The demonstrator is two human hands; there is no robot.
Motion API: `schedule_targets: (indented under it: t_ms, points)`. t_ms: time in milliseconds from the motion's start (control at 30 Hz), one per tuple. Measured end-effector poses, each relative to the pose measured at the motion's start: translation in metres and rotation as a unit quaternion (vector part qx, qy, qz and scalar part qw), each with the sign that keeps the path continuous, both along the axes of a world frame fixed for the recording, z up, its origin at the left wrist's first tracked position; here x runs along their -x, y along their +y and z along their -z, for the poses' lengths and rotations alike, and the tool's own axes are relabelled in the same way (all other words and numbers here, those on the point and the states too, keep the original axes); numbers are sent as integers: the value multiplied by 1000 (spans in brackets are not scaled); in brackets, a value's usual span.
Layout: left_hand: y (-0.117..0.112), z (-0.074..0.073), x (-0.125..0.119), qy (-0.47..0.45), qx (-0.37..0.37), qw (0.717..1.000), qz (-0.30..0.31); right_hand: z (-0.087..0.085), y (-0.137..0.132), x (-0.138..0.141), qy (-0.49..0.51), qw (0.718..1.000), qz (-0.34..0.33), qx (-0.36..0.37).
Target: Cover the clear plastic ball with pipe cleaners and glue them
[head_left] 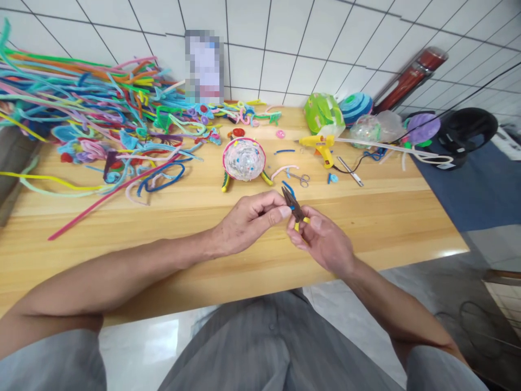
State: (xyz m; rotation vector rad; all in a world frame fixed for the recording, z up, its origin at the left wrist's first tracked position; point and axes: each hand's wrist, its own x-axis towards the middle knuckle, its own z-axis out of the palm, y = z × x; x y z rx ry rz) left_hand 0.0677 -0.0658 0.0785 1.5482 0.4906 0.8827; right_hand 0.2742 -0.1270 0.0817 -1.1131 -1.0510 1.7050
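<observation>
My right hand (323,239) is closed around the yellow handles of dark-jawed pliers (298,210), whose jaws point up and to the left. Thumb and forefinger of my left hand (256,220) pinch together right beside the jaws. A short blue pipe cleaner (288,188) shows behind the pliers, and a bit of blue also shows at the jaws by my left thumb. My fingertips hide how the piece runs between them. Just beyond my hands lie small scissors (303,179) and a pale pink pipe cleaner (285,168).
A pink-rimmed bowl (244,158) of small bits stands mid-table, green-and-yellow handles (225,182) sticking out beneath it. Many coloured pipe cleaners (101,103) are heaped at the left. A yellow glue gun (323,147), a pen-like tool (350,171) and a green packet (323,113) lie at the right.
</observation>
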Motion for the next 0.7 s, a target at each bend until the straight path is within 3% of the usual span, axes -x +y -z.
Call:
schedule_targets:
  t_ms: [133, 367, 533, 700]
  points:
    - [-2, 2, 0, 8, -5, 1000, -5, 1, -2, 2, -51, 998, 22, -11]
    - [-2, 8, 2, 25, -149, 986, -73, 7, -10, 3, -52, 998, 18, 2]
    - [-3, 16, 1, -5, -85, 996, 13, 15, -16, 4, -29, 999, 22, -1]
    - [-2, 21, 1, 0, -31, 999, 21, 23, -10, -1, 9, 999, -23, -32]
